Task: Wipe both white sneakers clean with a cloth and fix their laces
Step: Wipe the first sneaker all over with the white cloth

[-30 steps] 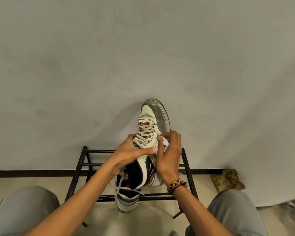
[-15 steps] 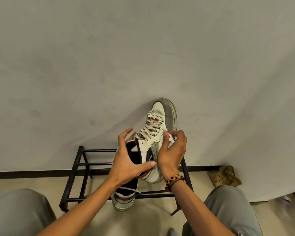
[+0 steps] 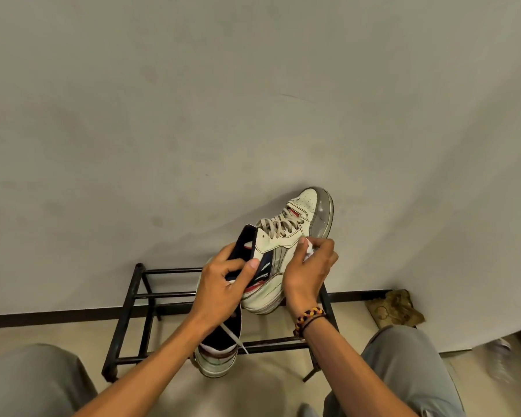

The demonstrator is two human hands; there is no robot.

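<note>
you have just turned the raised sneaker point(image 3: 286, 251) so its side faces you, where a second ago its laces and tongue did; that suggests the wiping has moved on to the side panel; your left hand point(image 3: 223, 284) has shifted to the heel collar, its fingers curled over the opening and thumb on the side, grasping it; your right hand point(image 3: 310, 272) has its fingers clenched round the small white cloth point(image 3: 309, 249), pressed just under the laces point(image 3: 278, 225); count two sneakers: the second sneaker point(image 3: 220, 353) lies on the black rack point(image 3: 139, 296), lace loose and not yet fixed; one cloth, one rack, one bracelet point(image 3: 309, 319).
</note>
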